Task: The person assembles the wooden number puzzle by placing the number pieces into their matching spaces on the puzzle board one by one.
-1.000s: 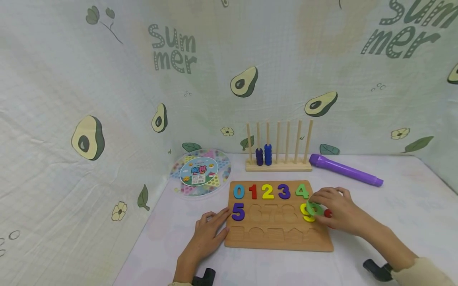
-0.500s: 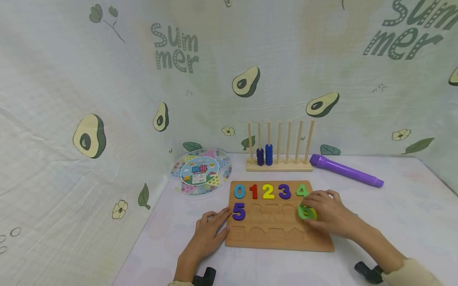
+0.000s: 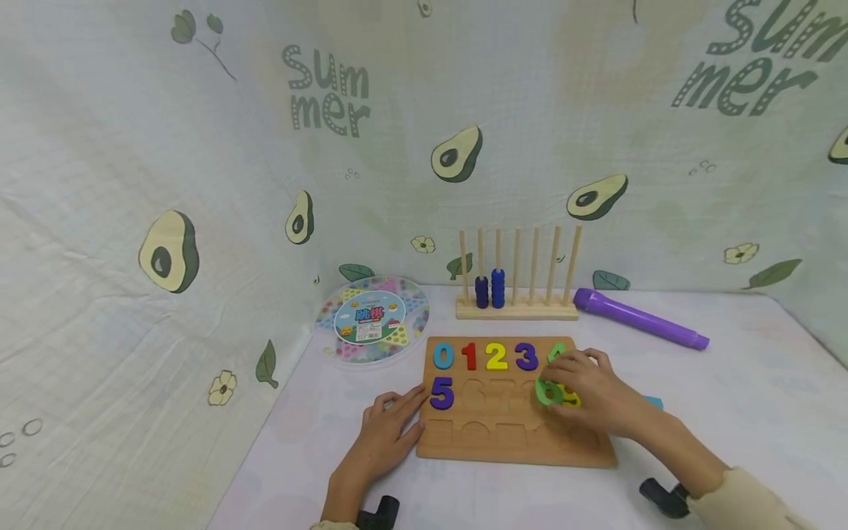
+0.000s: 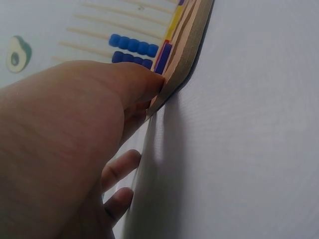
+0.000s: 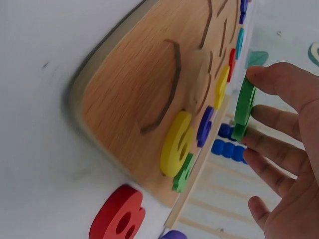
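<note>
My right hand [image 3: 586, 390] pinches a green number 6 [image 5: 244, 102] between thumb and fingers, above the right part of the wooden number board [image 3: 490, 445]. Behind it, a yellow 9 [image 5: 170, 149] lies on the board, partly covered by the hand in the head view. My left hand [image 3: 391, 427] rests at the board's left edge, thumb and forefinger touching it. On the board sit a blue 0 [image 3: 436, 356], red 1 [image 3: 470, 357], yellow 2 [image 3: 496, 358], purple 3 [image 3: 530, 356], green 4 [image 5: 182, 175] and purple 5 [image 3: 442, 402]. Several recesses show bare wood.
A red 8 [image 5: 110, 211] lies beside the board; a light-blue piece [image 3: 654, 402] shows behind the right wrist. At the back stand a peg rack [image 3: 517, 313] with blue beads, a purple tube [image 3: 639, 318] and a round Chinese checkers package [image 3: 371, 320].
My right hand has carried the green 6 leftward, from the board's right edge past the yellow 9 toward the middle row's recesses. The left hand has stayed at the board's edge.
</note>
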{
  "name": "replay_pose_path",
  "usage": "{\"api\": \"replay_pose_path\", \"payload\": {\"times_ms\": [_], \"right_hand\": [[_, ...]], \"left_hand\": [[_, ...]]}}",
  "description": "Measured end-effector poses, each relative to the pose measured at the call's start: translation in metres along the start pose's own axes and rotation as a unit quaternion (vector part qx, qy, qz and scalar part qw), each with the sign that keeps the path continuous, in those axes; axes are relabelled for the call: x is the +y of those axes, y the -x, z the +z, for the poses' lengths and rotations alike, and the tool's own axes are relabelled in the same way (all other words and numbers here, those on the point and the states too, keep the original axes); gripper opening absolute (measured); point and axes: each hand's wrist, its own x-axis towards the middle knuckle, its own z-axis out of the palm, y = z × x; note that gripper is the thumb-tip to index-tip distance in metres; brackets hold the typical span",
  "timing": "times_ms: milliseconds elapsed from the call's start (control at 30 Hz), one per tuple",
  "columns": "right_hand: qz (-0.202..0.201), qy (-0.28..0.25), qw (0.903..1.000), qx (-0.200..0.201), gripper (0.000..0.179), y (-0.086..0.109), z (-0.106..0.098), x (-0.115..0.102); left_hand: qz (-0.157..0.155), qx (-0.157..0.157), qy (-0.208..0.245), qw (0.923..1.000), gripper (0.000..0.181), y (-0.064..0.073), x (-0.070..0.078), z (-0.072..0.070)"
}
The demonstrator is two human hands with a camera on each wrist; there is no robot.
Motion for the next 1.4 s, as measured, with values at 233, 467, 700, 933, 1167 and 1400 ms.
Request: {"api": "replay_pose_path", "payload": {"times_ms": [233,467,700,933,1167,1400], "right_hand": [[-0.017,0.001,0.9999,0.000,0.035,-0.014,0.011,-0.011],[-0.016,-0.002,0.9997,-0.016,0.037,-0.023,0.022,-0.020],[-0.016,0.005,0.9995,-0.028,0.039,-0.030,0.032,-0.027],[-0.029,0.000,0.9993,-0.022,0.037,-0.037,0.038,-0.035],[-0.033,-0.005,0.9991,-0.028,0.039,-0.042,0.045,-0.042],[-0.036,-0.002,0.9992,-0.015,0.041,-0.047,0.050,-0.045]], "left_hand": [[-0.008,-0.004,-0.001,1.0000,0.052,0.000,-0.003,0.003],[-0.007,-0.008,0.004,0.9999,0.052,-0.001,-0.002,0.003],[-0.009,-0.012,0.003,0.9999,0.052,-0.002,-0.002,0.002],[-0.008,-0.011,0.009,0.9999,0.052,0.000,-0.001,0.001],[-0.002,-0.005,0.009,0.9999,0.052,0.001,0.000,0.002],[0.007,0.001,0.010,0.9999,0.052,0.001,0.000,0.000]]}}
